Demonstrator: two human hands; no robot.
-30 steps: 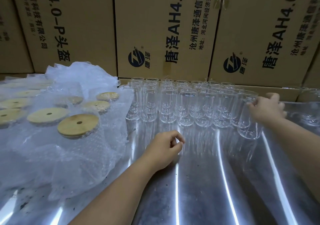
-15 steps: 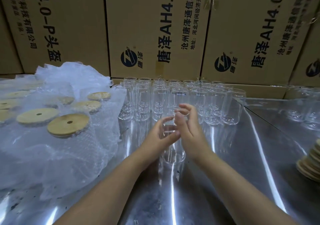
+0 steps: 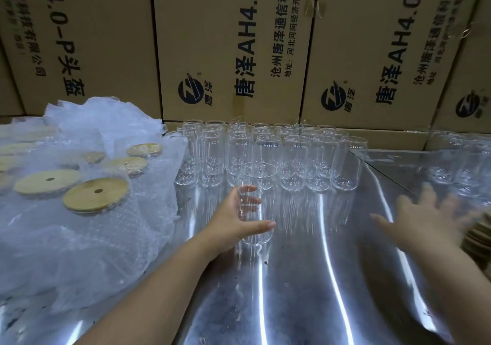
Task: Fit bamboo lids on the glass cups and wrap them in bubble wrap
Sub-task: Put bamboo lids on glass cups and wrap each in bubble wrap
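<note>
My left hand (image 3: 233, 219) grips a clear glass cup (image 3: 261, 185) standing upright on the shiny metal table (image 3: 305, 291), thumb in front and fingers behind the glass. My right hand (image 3: 425, 217) is blurred, fingers spread, empty, close to a stack of bamboo lids (image 3: 478, 238) at the right edge. Several bare glass cups (image 3: 292, 158) stand in rows behind. On the left, several cups with bamboo lids (image 3: 97, 194) sit in bubble wrap (image 3: 79, 238).
Brown cardboard boxes (image 3: 233, 52) with printed text form a wall behind the table. More glass cups (image 3: 457, 163) stand at the far right. The heap of bubble wrap covers the table's left side.
My right hand has let go of the glass cup and swung right to the lid stack. My left hand keeps hold of the cup in front of the rows.
</note>
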